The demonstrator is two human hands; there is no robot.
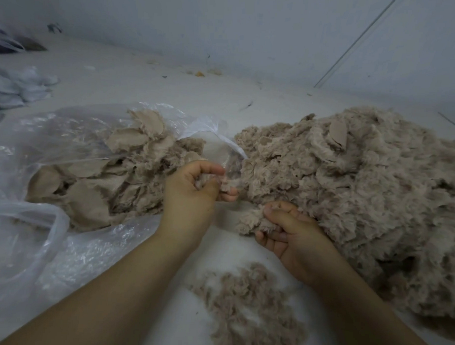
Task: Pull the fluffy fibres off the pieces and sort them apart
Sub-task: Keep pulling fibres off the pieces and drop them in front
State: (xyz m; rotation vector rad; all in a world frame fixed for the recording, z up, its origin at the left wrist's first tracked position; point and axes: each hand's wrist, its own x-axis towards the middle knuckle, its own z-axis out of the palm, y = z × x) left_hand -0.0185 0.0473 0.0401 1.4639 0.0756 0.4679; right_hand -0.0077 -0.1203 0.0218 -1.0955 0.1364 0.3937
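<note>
A large heap of beige fluffy pieces (362, 182) covers the right side of the white floor. My right hand (293, 236) grips one fluffy piece (253, 219) at the heap's near-left edge. My left hand (192, 191) is curled round a tuft of fibres (227, 184) just above that piece. Flat beige pieces (97, 173) lie in an open clear plastic bag (28, 144) on the left. A small pile of loose fibres (247, 302) lies on the floor between my forearms.
A grey-white wall (226, 25) rises at the back, with small scraps along its foot. White crumpled cloth (20, 85) and dark items lie at the far left. Bare white floor (152, 84) stretches behind the bag.
</note>
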